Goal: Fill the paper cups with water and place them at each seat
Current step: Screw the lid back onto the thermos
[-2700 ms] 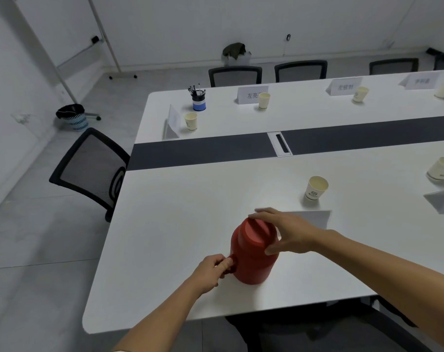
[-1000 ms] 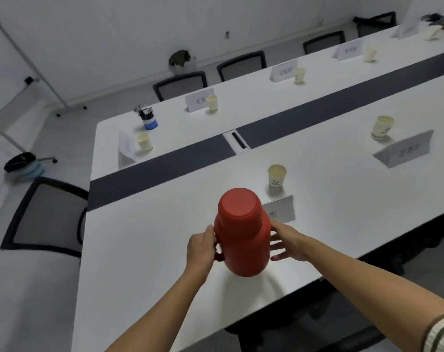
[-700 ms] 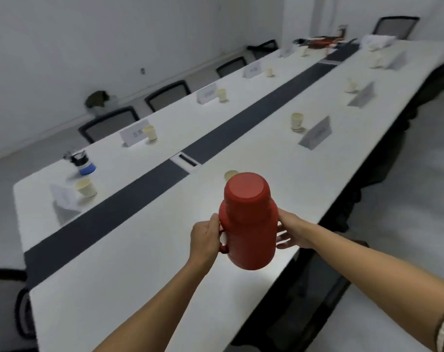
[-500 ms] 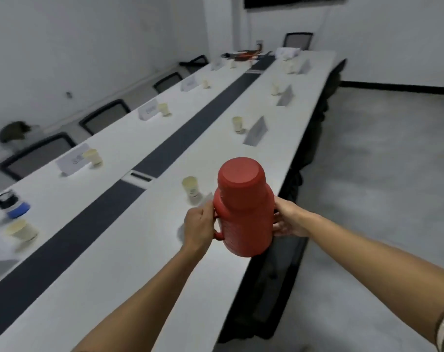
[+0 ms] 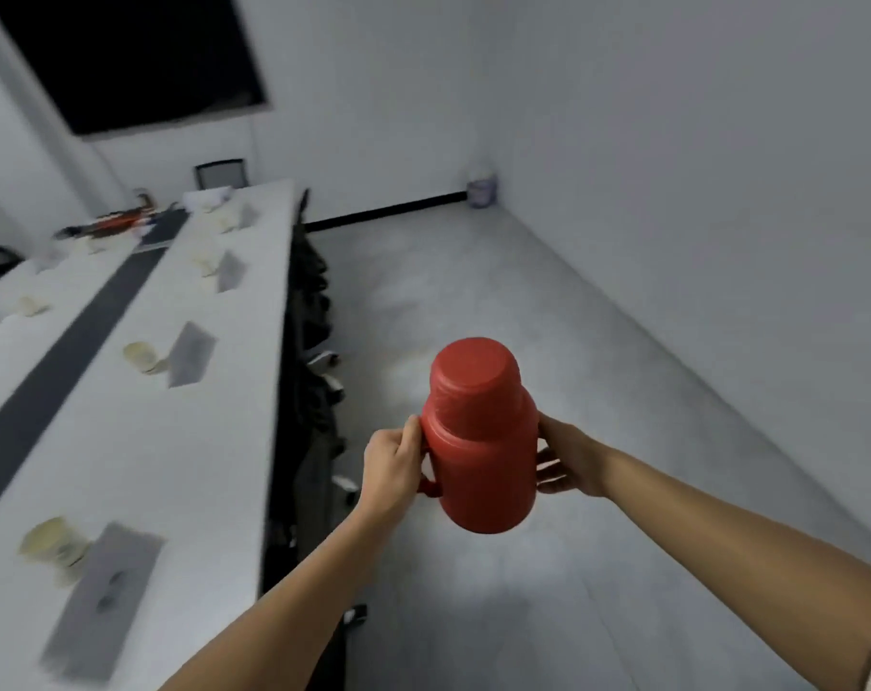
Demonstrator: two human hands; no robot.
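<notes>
**A:** While both grips are holding the red flask out over the floor, what step is being worked, going by the head view?

**B:** I am judging it as the carry between seats, with pouring coming next. The left grip is clenching round the flask's handle. The right grip is cupping the opposite side, fingers bending round the body. The flask is hanging upright with its cap on, apart from the desk.

**A:** And the paper cups?

**B:** They are standing on the desk, each just beside a name card. There is the nearest cup, the next cup, and others are blurring farther along. I cannot tell whether any is holding water.

**A:** What is the next move asking for?

**B:** Likely resting the flask by a cup, taking off the cap, then pouring gently, since a light paper cup is prone to tipping.

**A:** Is any writing reading clearly?

**B:** None. The cards and cup prints are smearing, and the flask is showing no label.
</notes>
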